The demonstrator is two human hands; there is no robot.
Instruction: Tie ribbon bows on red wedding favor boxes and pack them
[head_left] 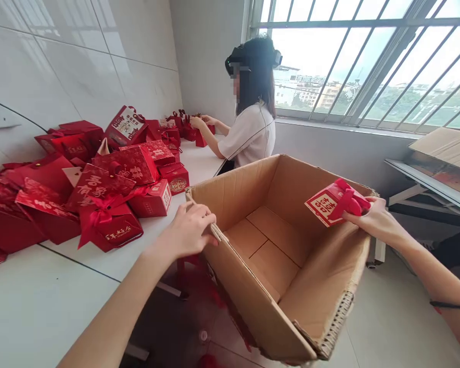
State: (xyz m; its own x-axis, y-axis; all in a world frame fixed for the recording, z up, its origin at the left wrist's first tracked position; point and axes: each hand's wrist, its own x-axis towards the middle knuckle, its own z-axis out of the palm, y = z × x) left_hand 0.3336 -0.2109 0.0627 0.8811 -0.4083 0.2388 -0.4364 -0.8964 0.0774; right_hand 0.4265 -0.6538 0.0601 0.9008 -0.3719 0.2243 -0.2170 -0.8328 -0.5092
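A large open cardboard box [249,306] stands tilted in front of me, its inside bare down to the bottom flaps. My left hand [189,230] is closed over the box's left rim, fingers wrapped around the edge. My right hand [377,222], above the right wall, grips a small red gift box [325,202] by its ribbon end. That gift box has a white panel with a red character and a bright red ribbon bow. It hangs over the carton's opening, tilted. What the fingertips press on behind the ribbon is partly hidden.
Many red gift boxes [111,225] are heaped on the white table [80,286] at left. A person [253,112] in a white top and headset handles red boxes at the far end. At right, cardboard [448,148] lies on a stand below the barred window [348,66].
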